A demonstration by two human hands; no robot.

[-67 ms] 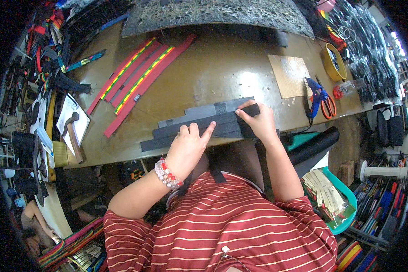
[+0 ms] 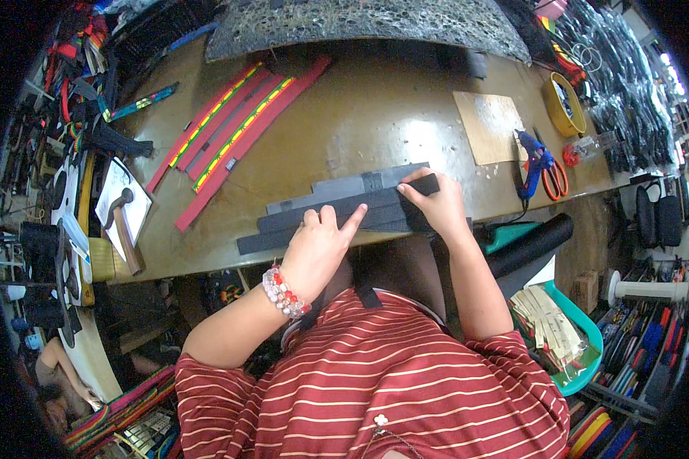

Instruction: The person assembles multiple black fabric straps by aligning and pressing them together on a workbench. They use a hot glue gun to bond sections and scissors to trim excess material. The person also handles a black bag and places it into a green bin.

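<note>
The right hand point(image 2: 437, 200) pinches the end of the black strip point(image 2: 383, 202), among dark strips point(image 2: 260, 244) at the bench's point(image 2: 352, 115) near edge; left hand point(image 2: 315, 243) rests midway, grip unclear. Steady, even tension keeps it flat!

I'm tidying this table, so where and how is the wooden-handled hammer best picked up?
Probably by the lower half of its slim brown wooden handle, coming from the near edge of the brown glossy table: that end points toward the edge, while the dark hammer head lies farther off, over a white sheet.
</note>
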